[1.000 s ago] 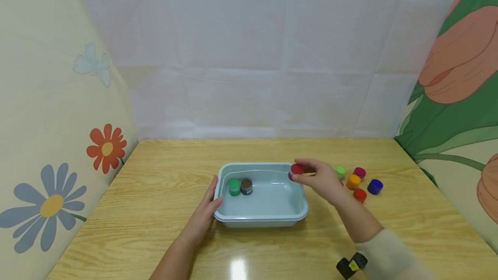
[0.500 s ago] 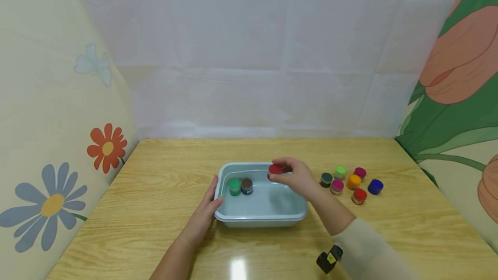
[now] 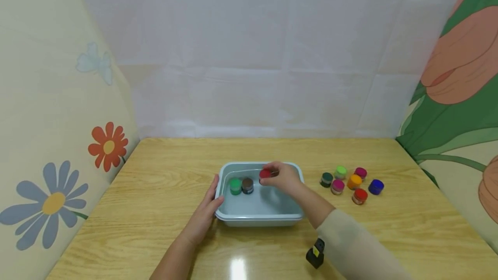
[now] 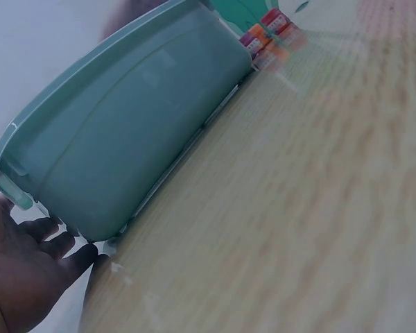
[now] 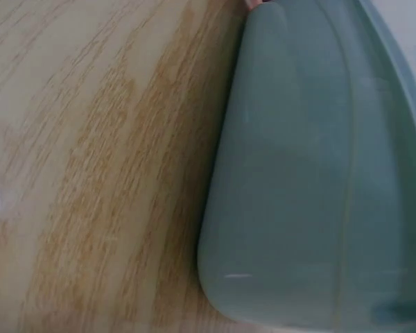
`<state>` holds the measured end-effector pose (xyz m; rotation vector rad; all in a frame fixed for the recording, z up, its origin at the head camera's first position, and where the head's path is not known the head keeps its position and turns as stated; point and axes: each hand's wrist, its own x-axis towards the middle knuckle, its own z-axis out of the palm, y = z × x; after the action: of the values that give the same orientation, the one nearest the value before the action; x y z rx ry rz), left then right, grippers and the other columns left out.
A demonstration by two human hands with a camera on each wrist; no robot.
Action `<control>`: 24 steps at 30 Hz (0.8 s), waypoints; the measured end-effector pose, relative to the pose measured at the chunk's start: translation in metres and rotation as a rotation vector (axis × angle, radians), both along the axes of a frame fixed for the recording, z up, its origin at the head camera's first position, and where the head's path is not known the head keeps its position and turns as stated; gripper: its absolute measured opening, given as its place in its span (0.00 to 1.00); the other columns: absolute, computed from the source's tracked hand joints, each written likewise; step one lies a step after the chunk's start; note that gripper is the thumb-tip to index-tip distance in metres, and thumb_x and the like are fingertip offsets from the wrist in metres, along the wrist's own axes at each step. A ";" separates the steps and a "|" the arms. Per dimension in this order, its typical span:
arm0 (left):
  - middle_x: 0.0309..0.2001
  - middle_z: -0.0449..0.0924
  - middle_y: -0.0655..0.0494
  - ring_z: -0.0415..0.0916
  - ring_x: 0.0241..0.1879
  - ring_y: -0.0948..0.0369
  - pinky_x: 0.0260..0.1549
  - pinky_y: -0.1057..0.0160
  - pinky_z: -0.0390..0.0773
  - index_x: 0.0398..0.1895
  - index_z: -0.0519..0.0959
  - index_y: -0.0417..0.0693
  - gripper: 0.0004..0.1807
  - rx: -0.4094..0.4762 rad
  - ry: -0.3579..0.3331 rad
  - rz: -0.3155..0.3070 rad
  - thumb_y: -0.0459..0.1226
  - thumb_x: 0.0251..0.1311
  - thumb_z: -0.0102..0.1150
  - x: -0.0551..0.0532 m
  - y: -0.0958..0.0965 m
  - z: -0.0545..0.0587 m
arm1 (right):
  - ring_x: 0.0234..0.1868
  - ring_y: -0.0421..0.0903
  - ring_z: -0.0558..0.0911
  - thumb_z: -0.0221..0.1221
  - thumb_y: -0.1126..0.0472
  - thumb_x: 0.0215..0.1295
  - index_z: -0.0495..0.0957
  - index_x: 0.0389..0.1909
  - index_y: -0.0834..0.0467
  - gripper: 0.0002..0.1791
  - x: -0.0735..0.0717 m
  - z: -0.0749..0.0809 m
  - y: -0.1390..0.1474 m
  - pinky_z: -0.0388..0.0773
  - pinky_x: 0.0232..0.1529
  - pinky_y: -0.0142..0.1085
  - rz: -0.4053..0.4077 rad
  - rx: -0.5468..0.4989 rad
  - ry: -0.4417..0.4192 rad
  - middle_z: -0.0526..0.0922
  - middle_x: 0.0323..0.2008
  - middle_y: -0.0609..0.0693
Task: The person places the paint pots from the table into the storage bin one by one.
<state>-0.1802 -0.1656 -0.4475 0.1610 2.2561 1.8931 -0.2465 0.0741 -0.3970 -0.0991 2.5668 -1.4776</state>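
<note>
A pale blue-green plastic basin (image 3: 260,217) stands on the wooden table, its outer wall (image 4: 145,118) filling much of the left wrist view. My left hand (image 3: 202,217) grips its left end, thumb at the rim and fingers along the outside. Inside the basin, my right hand (image 3: 285,179) pinches a small red-lidded jar (image 3: 265,175) between thumb and fingers. Left of that jar sit a green jar (image 3: 235,186) and a brown-lidded jar (image 3: 247,186), side by side. In the right wrist view the basin's wall (image 5: 291,173) hides the right hand's grip.
Right of the basin several small jars stand grouped: dark green (image 3: 326,179), light green (image 3: 340,172), pink (image 3: 337,186), orange (image 3: 354,181), red (image 3: 359,196), magenta (image 3: 360,173) and blue (image 3: 376,186). A black wrist device (image 3: 315,254) is on the right sleeve. A white cloth (image 3: 233,55) hangs behind the table.
My right hand has carried the red-lidded jar left and down, from the basin's right rim to beside the brown-lidded jar. My left hand stays at the basin's left end.
</note>
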 end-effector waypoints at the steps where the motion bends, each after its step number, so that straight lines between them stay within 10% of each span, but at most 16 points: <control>1: 0.80 0.30 0.58 0.24 0.79 0.48 0.73 0.36 0.31 0.80 0.38 0.61 0.35 0.000 0.001 -0.001 0.44 0.74 0.38 0.000 0.000 0.000 | 0.49 0.48 0.81 0.70 0.61 0.56 0.79 0.55 0.58 0.24 -0.001 -0.002 -0.001 0.79 0.50 0.38 0.004 0.015 -0.004 0.83 0.49 0.54; 24: 0.80 0.29 0.59 0.24 0.79 0.48 0.73 0.37 0.32 0.80 0.38 0.61 0.36 0.022 -0.010 0.001 0.44 0.74 0.39 -0.002 -0.001 -0.002 | 0.52 0.52 0.79 0.71 0.66 0.50 0.80 0.53 0.58 0.26 -0.007 -0.014 -0.021 0.76 0.58 0.45 0.057 0.201 -0.038 0.82 0.52 0.56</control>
<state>-0.1823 -0.1664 -0.4497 0.1532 2.2298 1.9159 -0.2539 0.0528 -0.4108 -0.1146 2.6413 -1.1837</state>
